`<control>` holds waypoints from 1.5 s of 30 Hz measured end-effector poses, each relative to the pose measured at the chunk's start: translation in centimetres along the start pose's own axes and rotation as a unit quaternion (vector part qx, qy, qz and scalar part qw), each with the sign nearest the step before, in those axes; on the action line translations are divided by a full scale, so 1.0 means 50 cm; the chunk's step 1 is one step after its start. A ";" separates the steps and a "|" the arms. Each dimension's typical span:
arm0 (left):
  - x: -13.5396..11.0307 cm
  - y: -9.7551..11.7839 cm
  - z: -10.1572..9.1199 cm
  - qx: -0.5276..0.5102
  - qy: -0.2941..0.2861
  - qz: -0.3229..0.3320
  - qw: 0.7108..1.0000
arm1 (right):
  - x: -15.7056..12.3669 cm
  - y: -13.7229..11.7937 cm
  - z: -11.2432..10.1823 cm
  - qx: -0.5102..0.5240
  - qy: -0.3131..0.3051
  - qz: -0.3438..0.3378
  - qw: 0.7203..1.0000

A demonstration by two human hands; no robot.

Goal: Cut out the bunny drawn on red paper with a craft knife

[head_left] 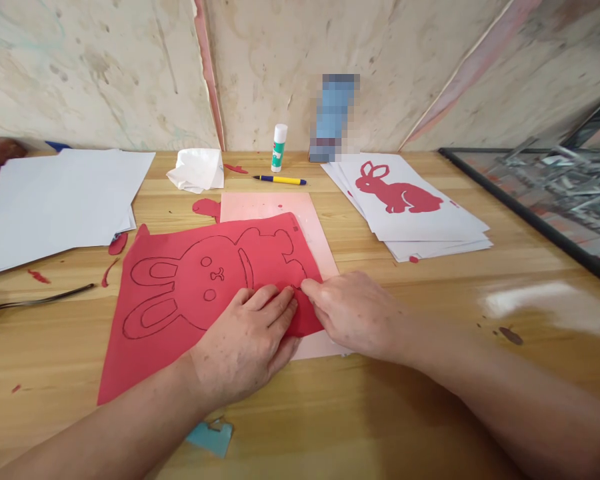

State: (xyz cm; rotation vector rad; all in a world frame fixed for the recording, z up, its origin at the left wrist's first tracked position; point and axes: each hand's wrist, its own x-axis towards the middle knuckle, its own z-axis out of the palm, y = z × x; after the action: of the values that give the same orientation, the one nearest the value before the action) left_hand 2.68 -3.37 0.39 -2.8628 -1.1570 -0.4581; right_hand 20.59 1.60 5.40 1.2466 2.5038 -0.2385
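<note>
A red paper sheet (180, 293) with a drawn rabbit outline lies on a pink mat (280, 213) on the wooden table (430, 300). My left hand (245, 340) lies flat on the sheet's lower right part, fingers stretched out and pressing it down. My right hand (353, 310) sits just to the right, its fingertips pinched at the sheet's right edge next to the left fingertips.
A white paper stack (55, 200) lies at the left, another stack topped with a red rabbit cut-out (400, 193) at the right. A glue stick (279, 148), pen (280, 180) and crumpled tissue (197, 170) stand behind. Red scraps dot the table. A framed glass pane (545, 193) lies far right.
</note>
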 end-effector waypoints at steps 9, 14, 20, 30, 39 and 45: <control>0.000 -0.002 -0.001 0.010 -0.010 0.003 1.000 | -0.005 0.001 0.011 -0.073 0.050 -0.029 0.996; 0.000 -0.003 0.000 0.007 -0.010 0.003 1.000 | -0.012 0.001 0.031 -0.058 0.074 0.010 0.996; 0.000 -0.003 0.002 0.005 -0.009 0.004 1.000 | -0.013 0.006 0.032 -0.043 0.071 0.002 0.997; -0.002 -0.004 0.002 0.009 -0.006 0.003 1.000 | -0.013 0.014 0.037 -0.035 0.088 -0.020 0.995; -0.001 -0.003 0.000 0.008 -0.006 0.004 1.000 | -0.013 0.020 0.026 -0.012 0.057 -0.010 0.998; -0.001 -0.007 0.002 0.006 -0.008 0.010 1.000 | -0.014 0.022 0.024 -0.045 0.070 -0.021 0.996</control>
State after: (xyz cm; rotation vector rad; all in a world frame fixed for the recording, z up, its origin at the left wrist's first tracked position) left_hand 2.47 -3.14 0.26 -2.8711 -1.1293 -0.4262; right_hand 22.14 1.38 4.54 1.2144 2.6286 -0.0503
